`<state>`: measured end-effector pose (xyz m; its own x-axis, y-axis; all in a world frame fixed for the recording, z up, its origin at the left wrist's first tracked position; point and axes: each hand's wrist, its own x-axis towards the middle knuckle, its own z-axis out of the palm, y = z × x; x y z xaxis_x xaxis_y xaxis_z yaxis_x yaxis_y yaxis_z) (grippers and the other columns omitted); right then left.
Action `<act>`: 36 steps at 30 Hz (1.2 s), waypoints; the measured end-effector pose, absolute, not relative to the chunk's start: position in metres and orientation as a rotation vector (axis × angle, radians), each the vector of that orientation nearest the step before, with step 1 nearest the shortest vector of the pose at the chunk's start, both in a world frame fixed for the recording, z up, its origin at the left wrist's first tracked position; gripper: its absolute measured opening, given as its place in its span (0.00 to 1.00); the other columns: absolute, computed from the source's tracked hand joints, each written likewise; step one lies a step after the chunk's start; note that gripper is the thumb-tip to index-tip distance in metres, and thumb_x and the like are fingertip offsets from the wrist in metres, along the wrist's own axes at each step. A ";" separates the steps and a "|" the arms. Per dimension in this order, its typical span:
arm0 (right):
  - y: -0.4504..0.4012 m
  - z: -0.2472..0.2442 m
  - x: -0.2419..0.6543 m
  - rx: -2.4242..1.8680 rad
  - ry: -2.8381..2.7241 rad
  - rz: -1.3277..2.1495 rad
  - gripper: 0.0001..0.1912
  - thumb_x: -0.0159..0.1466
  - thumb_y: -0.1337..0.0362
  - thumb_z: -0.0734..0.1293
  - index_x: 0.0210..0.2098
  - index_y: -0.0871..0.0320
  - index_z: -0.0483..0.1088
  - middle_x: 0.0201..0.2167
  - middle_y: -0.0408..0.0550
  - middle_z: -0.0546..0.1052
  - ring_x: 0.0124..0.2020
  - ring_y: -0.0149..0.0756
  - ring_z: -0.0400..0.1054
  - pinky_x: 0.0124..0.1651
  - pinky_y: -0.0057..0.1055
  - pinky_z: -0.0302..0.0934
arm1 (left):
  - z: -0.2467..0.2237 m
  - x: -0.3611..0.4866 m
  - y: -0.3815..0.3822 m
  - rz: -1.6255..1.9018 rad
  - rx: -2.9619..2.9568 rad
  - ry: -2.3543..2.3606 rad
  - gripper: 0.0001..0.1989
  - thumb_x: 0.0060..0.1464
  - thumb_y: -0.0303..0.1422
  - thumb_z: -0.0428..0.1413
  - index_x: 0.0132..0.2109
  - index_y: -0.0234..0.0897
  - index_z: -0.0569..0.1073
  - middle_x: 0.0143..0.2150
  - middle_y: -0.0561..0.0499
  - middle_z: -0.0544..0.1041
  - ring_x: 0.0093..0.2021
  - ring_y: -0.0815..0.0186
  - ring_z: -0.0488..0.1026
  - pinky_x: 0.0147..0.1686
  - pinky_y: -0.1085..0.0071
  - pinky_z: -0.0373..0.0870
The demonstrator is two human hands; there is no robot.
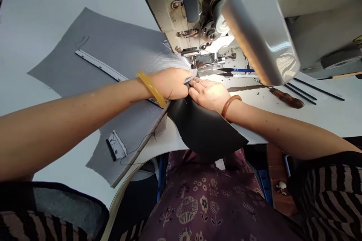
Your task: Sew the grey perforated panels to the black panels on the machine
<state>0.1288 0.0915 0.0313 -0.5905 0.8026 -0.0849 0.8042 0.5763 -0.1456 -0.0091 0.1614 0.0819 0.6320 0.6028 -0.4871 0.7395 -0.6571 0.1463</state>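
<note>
At six o'clock, nearest the body, the white table's edge (141, 156) curves past the patterned purple cloth (203, 196) over the lap, and the black panel (209, 128) overhangs that edge. From the hands near the centre, it tapers to a corner pointing toward four o'clock, its long axis along that line. The right hand (210, 92) lies on its upper end, fingers close together and laid down; whether they pinch, I cannot tell. Curled, the left hand (175, 83) pinches the gray panel (121, 37) at its edge, just beside the black one. That gray sheet spreads from seven to eleven o'clock, its thick near edge slanting toward seven, its white strip (97, 65) running ten to four. Bare tabletop stretches beyond it at ten; the sewing machine (195, 41) closes off the room at twelve to one. A wooden-handled tool (287, 98) lies at three. The left hand and wrist cover part of the strip; where the two panels meet is hard to make out, and the machine's top is cut off.
</note>
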 end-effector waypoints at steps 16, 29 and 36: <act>0.093 0.030 0.144 1.378 2.822 -0.410 0.20 0.68 0.73 0.54 0.57 0.66 0.66 0.61 0.57 0.67 0.64 0.42 0.59 0.61 0.39 0.61 | 0.099 0.002 0.136 -0.757 2.529 1.201 0.22 0.46 0.32 0.48 0.49 0.34 0.70 0.40 0.43 0.78 0.39 0.55 0.74 0.36 0.66 0.67; 0.085 0.040 0.132 1.343 2.845 -0.601 0.19 0.69 0.74 0.54 0.56 0.68 0.68 0.59 0.58 0.70 0.62 0.42 0.63 0.63 0.39 0.59 | 0.094 -0.015 0.149 -0.581 2.384 1.205 0.29 0.43 0.33 0.46 0.54 0.37 0.71 0.35 0.51 0.77 0.36 0.61 0.72 0.34 0.70 0.65; 0.085 0.034 0.134 1.316 2.880 -0.661 0.23 0.65 0.77 0.58 0.58 0.67 0.65 0.63 0.56 0.65 0.65 0.41 0.58 0.64 0.37 0.59 | 0.094 -0.013 0.150 -0.554 2.308 1.237 0.32 0.39 0.33 0.47 0.54 0.37 0.71 0.31 0.52 0.71 0.32 0.62 0.69 0.32 0.70 0.62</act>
<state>0.1341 0.0852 0.0344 -0.6653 0.7420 -0.0832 0.7040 0.5863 -0.4008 -0.0135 0.1502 0.0940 0.5143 0.6620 -0.5451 0.8475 -0.4894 0.2053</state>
